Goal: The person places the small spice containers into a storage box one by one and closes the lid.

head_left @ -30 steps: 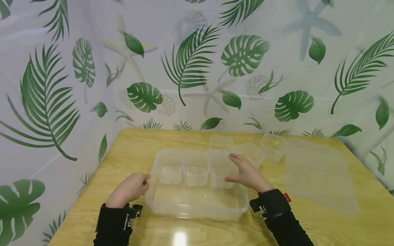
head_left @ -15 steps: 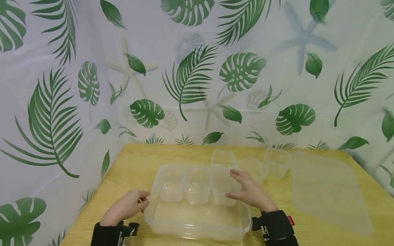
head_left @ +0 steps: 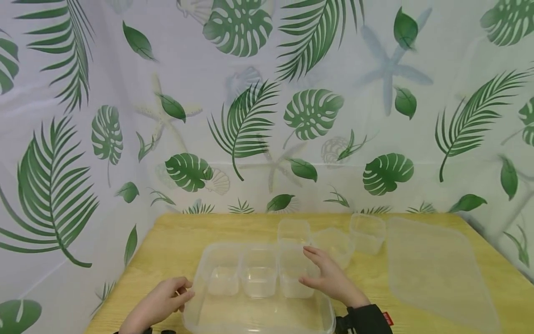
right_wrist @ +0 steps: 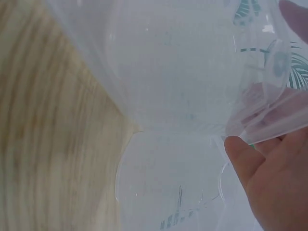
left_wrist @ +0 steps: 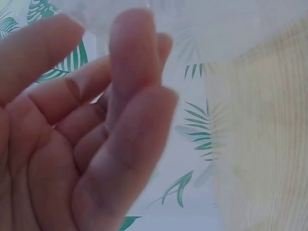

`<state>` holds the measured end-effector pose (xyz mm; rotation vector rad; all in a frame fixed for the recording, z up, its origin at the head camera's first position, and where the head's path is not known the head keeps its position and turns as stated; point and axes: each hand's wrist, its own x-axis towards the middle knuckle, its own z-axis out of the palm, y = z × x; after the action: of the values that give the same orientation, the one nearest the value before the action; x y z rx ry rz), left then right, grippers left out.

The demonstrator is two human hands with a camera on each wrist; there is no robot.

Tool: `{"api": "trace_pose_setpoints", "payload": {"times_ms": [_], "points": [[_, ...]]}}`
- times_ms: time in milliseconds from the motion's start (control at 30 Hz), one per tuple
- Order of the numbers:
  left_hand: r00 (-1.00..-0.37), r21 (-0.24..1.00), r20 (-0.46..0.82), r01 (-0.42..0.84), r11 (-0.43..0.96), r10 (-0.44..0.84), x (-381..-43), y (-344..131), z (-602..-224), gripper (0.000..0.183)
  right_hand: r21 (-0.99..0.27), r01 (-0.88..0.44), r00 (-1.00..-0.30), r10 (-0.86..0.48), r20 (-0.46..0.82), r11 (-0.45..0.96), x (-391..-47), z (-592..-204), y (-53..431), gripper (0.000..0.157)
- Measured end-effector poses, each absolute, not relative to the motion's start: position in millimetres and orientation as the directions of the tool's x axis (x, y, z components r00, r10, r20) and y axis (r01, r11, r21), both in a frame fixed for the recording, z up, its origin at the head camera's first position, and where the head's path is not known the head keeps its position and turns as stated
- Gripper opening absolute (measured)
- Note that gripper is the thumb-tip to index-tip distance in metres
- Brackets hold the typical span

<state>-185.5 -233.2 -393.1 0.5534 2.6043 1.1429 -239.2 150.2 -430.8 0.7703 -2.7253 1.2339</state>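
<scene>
A large clear plastic storage box (head_left: 254,313) sits on the table, with a row of small clear containers along its far side: left (head_left: 224,282), middle (head_left: 259,282) and right (head_left: 289,278). My right hand (head_left: 335,280) reaches over the box's right rim, thumb and fingers spread beside the right container. In the right wrist view the thumb (right_wrist: 240,154) lies near a clear plastic edge, and other fingers show through the plastic. Just outside the box's left wall is my left hand (head_left: 160,299), its fingers loosely bent with nothing between them.
Behind the box's right end stand more small clear containers, one at the back (head_left: 293,228), one tipped (head_left: 333,243) and one farther right (head_left: 367,234). A flat translucent lid (head_left: 438,273) lies at the right of the wooden table (head_left: 179,232). A leaf-patterned cloth (head_left: 258,185) hangs behind.
The head view has tilted up, so the table sits lower. My left fingers have loosened and spread a little at the box's left wall. My right hand keeps its place over the right container.
</scene>
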Motion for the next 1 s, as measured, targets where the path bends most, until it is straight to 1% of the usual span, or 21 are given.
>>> {"api": "trace_pose_setpoints", "payload": {"times_ms": [133,267,367,633,767,1000], "points": [[-0.912,0.778,-0.083,0.193,0.597,0.402,-183.4,-234.4,-397.8,0.030,-0.704,-0.446,-0.879,-0.419,0.228,0.552,-235.5,-432.2,148.6,0.068],[-0.917,0.817,-0.107,0.139,0.559,0.385,-181.2,-233.3,-399.2,0.043,-0.721,-0.439,-0.879,-0.422,0.222,0.536,-233.0,-432.8,148.4,0.067],[-0.916,0.808,-0.115,0.138,0.572,0.383,-180.8,-232.4,-399.5,0.050,-0.728,-0.445,-0.874,-0.430,0.227,0.521,-232.5,-434.2,147.5,0.067],[-0.912,0.738,-0.128,0.174,0.652,0.389,-180.2,-231.8,-395.0,0.047,-0.712,-0.454,-0.875,-0.419,0.242,0.536,-234.8,-436.9,142.8,0.066],[-0.903,0.723,-0.132,0.194,0.662,0.409,-180.4,-231.0,-395.5,0.048,-0.722,-0.441,-0.880,-0.417,0.229,0.534,-234.1,-436.7,143.9,0.065],[-0.909,0.713,-0.090,0.227,0.663,0.408,-185.1,-225.9,-397.8,0.047,-0.710,-0.445,-0.877,-0.428,0.220,0.546,-236.7,-431.3,148.6,0.065]]}}
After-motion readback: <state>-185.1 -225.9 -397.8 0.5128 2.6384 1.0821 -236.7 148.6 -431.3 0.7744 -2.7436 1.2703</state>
